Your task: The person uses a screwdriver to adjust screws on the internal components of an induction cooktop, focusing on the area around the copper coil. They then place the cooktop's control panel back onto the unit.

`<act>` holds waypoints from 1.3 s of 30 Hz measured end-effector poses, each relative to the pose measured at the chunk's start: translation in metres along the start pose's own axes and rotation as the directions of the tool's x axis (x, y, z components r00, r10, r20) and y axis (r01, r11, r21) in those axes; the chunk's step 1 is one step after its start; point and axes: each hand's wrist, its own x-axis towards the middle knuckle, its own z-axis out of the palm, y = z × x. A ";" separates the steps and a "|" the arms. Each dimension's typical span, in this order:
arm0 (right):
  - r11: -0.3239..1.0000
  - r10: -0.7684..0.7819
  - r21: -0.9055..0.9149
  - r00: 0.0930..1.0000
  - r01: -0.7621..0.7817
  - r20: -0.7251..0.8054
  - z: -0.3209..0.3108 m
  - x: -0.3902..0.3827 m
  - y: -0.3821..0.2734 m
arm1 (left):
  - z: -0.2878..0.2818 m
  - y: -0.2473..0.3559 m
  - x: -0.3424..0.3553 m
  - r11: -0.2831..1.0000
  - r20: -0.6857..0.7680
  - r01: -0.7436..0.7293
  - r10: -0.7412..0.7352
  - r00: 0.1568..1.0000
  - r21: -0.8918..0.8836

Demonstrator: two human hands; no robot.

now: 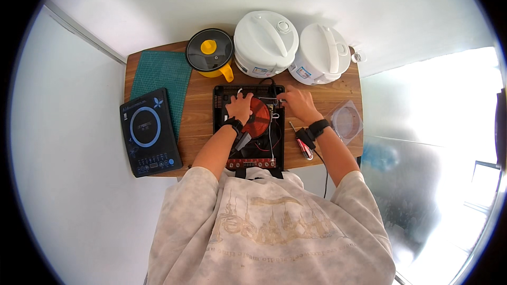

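An opened black induction cooker base (221, 106) lies in the middle of the wooden table (196, 113), its round copper-red coil (260, 116) exposed with white wires around it. My left hand (240, 107) rests on the left side of the coil, fingers curled over it. My right hand (297, 103) reaches to the upper right corner of the base, fingertips at the wires there; what they pinch is too small to tell. Both wrists wear black bands.
The cooker's black glass top panel (149, 133) lies at the table's left edge beside a green cutting mat (161, 76). Behind stand a yellow pot with a dark lid (210, 50) and two white rice cookers (265, 42) (322, 53). A red-handled screwdriver (302, 145) and a clear bag (347, 120) lie to the right.
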 end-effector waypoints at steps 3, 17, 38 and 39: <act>0.994 -0.074 -0.086 0.994 0.067 -0.086 0.008 0.007 0.009 | -0.001 0.002 0.000 1.000 -0.001 -0.005 0.005 1.000 0.004; 0.999 0.028 -0.042 0.997 -0.025 0.067 0.024 0.011 -0.016 | -0.001 -0.001 0.001 1.000 0.012 -0.012 0.012 1.000 -0.006; 0.830 0.389 0.363 0.906 -0.423 0.167 0.024 -0.009 -0.006 | -0.006 0.000 0.000 0.999 0.039 -0.006 0.007 0.999 -0.043; 0.858 0.358 0.325 0.917 -0.397 0.174 0.016 -0.011 -0.005 | -0.007 0.000 0.000 0.999 0.046 -0.002 0.004 0.999 -0.046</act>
